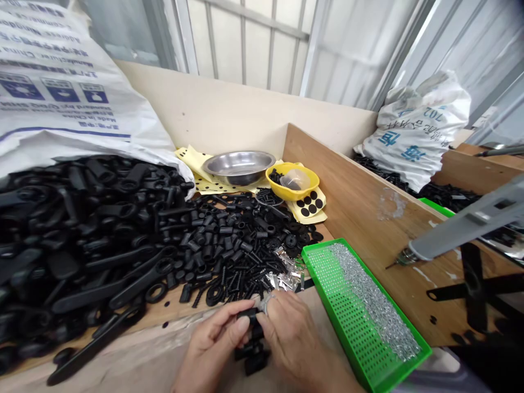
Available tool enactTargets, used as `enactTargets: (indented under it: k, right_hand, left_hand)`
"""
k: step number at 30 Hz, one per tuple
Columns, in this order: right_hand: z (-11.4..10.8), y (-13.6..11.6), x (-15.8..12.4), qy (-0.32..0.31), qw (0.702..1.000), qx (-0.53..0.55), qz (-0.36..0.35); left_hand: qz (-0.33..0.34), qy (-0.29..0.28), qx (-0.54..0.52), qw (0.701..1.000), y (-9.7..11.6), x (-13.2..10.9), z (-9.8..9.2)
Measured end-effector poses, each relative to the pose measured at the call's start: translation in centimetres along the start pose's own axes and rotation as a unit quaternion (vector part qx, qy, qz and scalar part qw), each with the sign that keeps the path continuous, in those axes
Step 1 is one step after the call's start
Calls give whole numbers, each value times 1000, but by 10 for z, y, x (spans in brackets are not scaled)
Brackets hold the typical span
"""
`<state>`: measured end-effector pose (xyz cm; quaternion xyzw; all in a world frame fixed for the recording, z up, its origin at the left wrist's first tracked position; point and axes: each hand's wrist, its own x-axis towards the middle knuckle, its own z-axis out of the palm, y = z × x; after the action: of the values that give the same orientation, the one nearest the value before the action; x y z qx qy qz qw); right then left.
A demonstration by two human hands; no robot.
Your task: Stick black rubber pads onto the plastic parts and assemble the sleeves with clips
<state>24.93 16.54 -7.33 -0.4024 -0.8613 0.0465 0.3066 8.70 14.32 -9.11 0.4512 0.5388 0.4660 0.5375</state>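
At the front edge of the bench, my left hand [223, 339] pinches a short black plastic part [247, 315] between thumb and fingers. My right hand [291, 333] is closed against the other side of it, its thumb by the part. A small pale grey thing [265, 303] shows at the right fingertips, too blurred to name. Below the hands lie several more black plastic pieces [257, 361]. Just beyond my fingers are small shiny metal clips [290, 273] and black screws [236, 279]. What the right fingers grip is mostly hidden.
Black plastic handles [135, 278] spill from a white sack [82, 98] at left. A green tray [331, 316] with small silver hardware stands at right. Behind are a steel bowl [239, 164] and yellow bowl [292, 183]. An electric screwdriver [454, 234] points in over the wooden divider [339, 180].
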Motion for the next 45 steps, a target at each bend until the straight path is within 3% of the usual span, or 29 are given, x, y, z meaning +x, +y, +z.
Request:
enactTargets:
  k: [4,8,13,17,20,24,27,32,35,40,45]
  right_hand:
    - [-4,-5,1,-12,995,78,58]
    - [-2,-8,1,-3,985,135,104]
    - [3,-8,-3,4,976,167,142]
    - [8,-9,-8,-16,963,195,187]
    - [13,-10,-10,-15,964,187,187]
    - [11,-9,-4,-16,975,169,145]
    - [5,-6,2,-48,978,161,125]
    - [-3,0,5,-110,980,132,101]
    - [-6,3,4,-126,982,117,81]
    - [-8,7,2,-129,989,52,44]
    - [-8,6,2,-107,993,49,24]
  left_hand:
    - [7,-10,5,1000,0,1,0]
    - [116,-10,80,990,1,1,-1]
    - [289,37,207,934,-4,-2,-1]
    - [358,61,267,893,-13,-3,-5]
    - [361,74,282,886,-17,-4,-8]
    - [312,67,272,908,-13,-2,-8]
    - [295,56,280,912,-9,3,-6]
    - [326,42,317,890,-8,9,-6]
    - [311,39,315,896,-8,8,-7]
    - [270,15,295,916,-6,6,-7]
    - [308,6,293,905,-1,6,-6]
